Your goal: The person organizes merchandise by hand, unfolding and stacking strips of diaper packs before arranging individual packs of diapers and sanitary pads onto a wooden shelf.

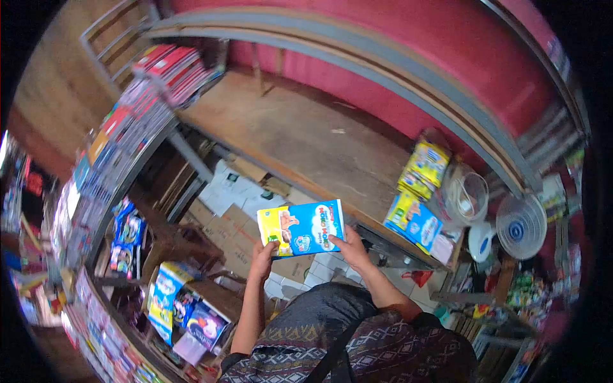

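Observation:
Between my two hands is a flat blue and yellow diaper pack, its printed front facing up. My left hand grips its lower left corner, thumb on top. At the right side, my right hand pinches the edge with the thumb over the print. The fingers beneath the pack are hidden. A similar blue and yellow pack lies on the right end of the wooden shelf, beside yellow packs. To my lower left, an open cardboard box holds more colourful packs.
Stacks of books line the shelf's left side. Clear plastic tubs and a round plastic basket stand at right. Flattened cardboard lies on the tiled floor below. A metal rail runs along the pink wall.

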{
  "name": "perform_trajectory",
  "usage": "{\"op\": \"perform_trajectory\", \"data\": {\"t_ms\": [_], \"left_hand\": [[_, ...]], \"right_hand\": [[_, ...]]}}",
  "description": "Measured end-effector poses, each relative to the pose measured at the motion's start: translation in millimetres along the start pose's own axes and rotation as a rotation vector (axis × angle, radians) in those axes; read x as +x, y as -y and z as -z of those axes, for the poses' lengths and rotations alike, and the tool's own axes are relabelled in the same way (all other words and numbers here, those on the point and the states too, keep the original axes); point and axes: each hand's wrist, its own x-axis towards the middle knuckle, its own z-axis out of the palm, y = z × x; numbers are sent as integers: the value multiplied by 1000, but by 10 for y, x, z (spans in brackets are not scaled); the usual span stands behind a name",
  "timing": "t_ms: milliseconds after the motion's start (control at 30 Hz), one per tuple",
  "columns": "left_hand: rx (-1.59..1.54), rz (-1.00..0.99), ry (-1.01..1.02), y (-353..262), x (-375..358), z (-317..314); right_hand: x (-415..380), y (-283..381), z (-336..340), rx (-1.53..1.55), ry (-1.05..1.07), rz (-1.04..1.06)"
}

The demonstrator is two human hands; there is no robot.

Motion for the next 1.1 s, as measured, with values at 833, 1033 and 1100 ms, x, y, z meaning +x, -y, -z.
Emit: {"op": "perform_trajectory", "data": {"t_ms": [833,1033,1100], "left_hand": [[781,-214,505,1224,1026,-3713],[767,-190,224,1492,1199,-3486],[742,-82,238,1447,1141,-3473]], "right_hand": [[-787,-287,3206,-474,-920,318],[-861,-255,3257,-468,-828,167],[-887,-186,3197,-440,-895,105]]}}
